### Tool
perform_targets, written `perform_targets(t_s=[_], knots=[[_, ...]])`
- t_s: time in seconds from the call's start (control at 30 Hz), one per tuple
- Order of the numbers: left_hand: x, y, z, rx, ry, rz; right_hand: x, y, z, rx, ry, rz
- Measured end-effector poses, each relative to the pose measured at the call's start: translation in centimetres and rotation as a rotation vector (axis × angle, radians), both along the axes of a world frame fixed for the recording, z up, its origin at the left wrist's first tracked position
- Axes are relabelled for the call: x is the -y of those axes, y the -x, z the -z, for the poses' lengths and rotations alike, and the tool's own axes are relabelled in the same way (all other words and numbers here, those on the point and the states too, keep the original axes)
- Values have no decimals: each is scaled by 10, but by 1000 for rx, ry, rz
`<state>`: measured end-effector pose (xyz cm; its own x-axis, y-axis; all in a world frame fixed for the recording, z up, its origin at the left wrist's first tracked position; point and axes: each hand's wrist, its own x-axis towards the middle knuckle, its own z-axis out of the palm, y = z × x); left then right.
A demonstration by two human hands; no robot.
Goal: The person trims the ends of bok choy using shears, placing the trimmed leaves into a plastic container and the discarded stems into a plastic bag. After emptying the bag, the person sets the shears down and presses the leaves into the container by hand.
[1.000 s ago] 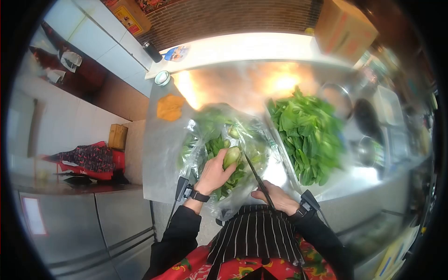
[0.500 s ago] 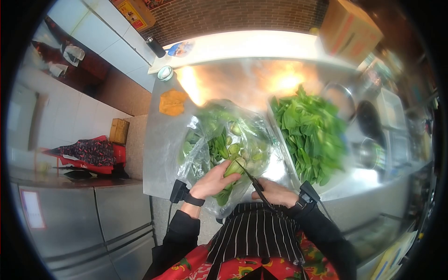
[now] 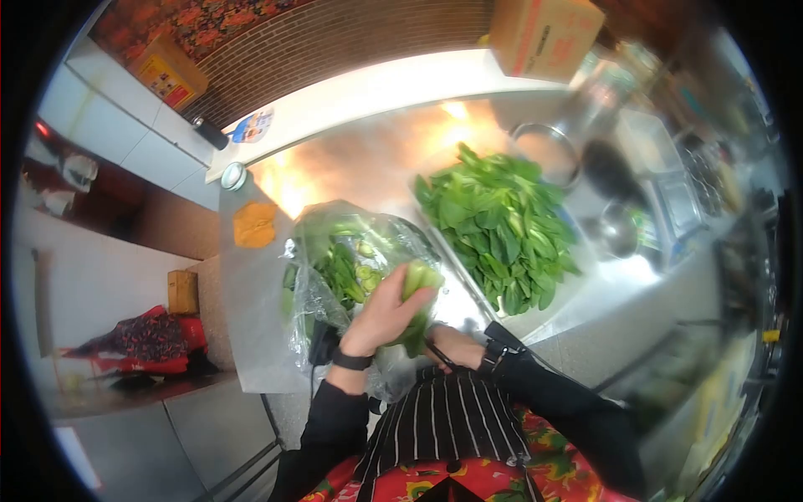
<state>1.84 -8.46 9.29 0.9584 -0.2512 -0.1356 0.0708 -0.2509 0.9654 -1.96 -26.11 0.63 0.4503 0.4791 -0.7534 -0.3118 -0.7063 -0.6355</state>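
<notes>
In the head view, my left hand (image 3: 386, 315) is closed around a bok choy (image 3: 421, 278), its pale base turned up and its leaves hanging below. Close by on the right, my right hand (image 3: 457, 346) is wrapped around dark scissors (image 3: 439, 356); most of the blades are hidden behind the bok choy and the hand. Under and beyond my left hand lies a clear plastic bag (image 3: 303, 322) holding more bok choy (image 3: 336, 266). To the right, a heap of leafy greens (image 3: 502, 226) fills a metal tray (image 3: 458, 269).
The steel table (image 3: 242, 309) carries an orange cloth (image 3: 254, 225) and a small bowl (image 3: 234, 176) at the left. A round pan (image 3: 548, 151) and a metal pot (image 3: 617, 230) stand at the right. Behind, a cardboard box (image 3: 544, 38) sits on the white ledge (image 3: 368, 88).
The view has swung to the right. My left hand has turned the bok choy base upward, and the scissors have dropped lower, from across its base to near my apron.
</notes>
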Motion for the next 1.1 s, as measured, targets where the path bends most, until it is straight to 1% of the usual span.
perform_targets(t_s=[0.03,0.07,0.1,0.13,0.17,0.2,0.23,0.27,0.3,0.33,0.37,0.43,0.5,0.53,0.6,0.63,0.7,0.73,0.77,0.83,0.87,0.93,0.97,1.03,1.07,1.1], knots=[[21,-11,1,3,10,14,1,10,11,50,-129,61],[43,-22,2,-43,157,43,-1,14,20,107,-261,122],[64,-31,3,-92,302,75,-8,13,23,18,-124,102],[85,-34,8,-152,425,99,-9,19,16,-42,-165,133],[106,-40,24,-202,543,128,-3,25,28,-31,-258,182],[116,-39,51,-59,386,26,3,30,41,-22,-355,228],[124,-40,50,63,211,-89,5,31,32,-17,-452,269],[112,-35,49,150,174,-90,10,26,24,-44,-407,291],[98,-27,31,220,131,-112,8,26,10,-96,-363,294],[88,-23,29,255,223,-182,8,25,8,-151,-334,322],[71,-20,30,255,196,-205,8,24,4,-116,-236,309],[24,-20,40,137,118,-402,10,15,4,-207,-181,380],[-25,-23,72,-20,42,-557,11,13,3,-234,-181,480],[-45,-23,85,-18,39,-569,12,12,-3,-226,-195,505],[-71,-26,99,-69,-597,-310,12,10,3,-230,-204,501],[-75,-26,110,-78,-592,-328,10,11,4,-238,-209,504],[-79,-30,132,326,-771,-275,3,10,0,-238,-207,477],[-76,-38,137,350,-830,-320,-1,7,-2,-234,-216,470],[-70,-48,141,341,-823,-345,-4,6,-4,-231,-202,447],[-62,-67,145,-71,-817,-344,-7,6,-6,-249,-226,450],[-64,-71,147,-75,-805,-362,-8,5,-9,-243,-215,433],[-67,-82,152,-173,-854,-285,-8,2,-18,-209,-170,451],[-69,-84,154,-170,-852,-290,-6,0,-21,-204,-169,448],[-69,-75,136,-132,-775,-308,-1,2,-21,-168,-166,503],[-67,-71,128,-116,-714,-354,1,4,-19,-182,-160,527],[-66,-71,128,-117,-717,-352,2,2,-20,-184,-162,528]])
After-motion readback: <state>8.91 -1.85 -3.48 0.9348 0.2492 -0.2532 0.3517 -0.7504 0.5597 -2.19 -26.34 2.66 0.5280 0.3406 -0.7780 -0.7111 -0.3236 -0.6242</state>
